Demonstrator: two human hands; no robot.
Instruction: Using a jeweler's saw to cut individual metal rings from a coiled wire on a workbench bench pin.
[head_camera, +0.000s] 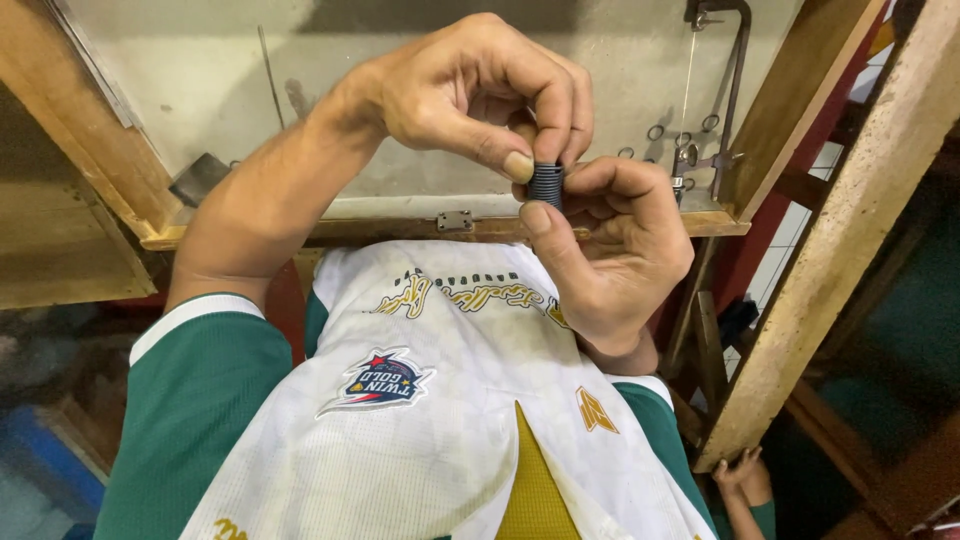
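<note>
Both my hands meet in front of my chest over a wooden bench. My left hand (470, 90) reaches in from the left and pinches the top of a small dark ribbed cylinder (546, 185) between thumb and fingers. My right hand (615, 240) grips the same cylinder from below, with its thumb pressed against the lower end. Only a short part of the cylinder shows between the fingertips. Below the hands is my white and green jersey (440, 400).
A wooden bench tray (400, 232) with a grey surface and a small metal hinge (455, 221) lies behind the hands. A metal saw frame (737, 90) and small wire rings (655, 132) sit at its right. A slanted wooden post (850, 230) stands right.
</note>
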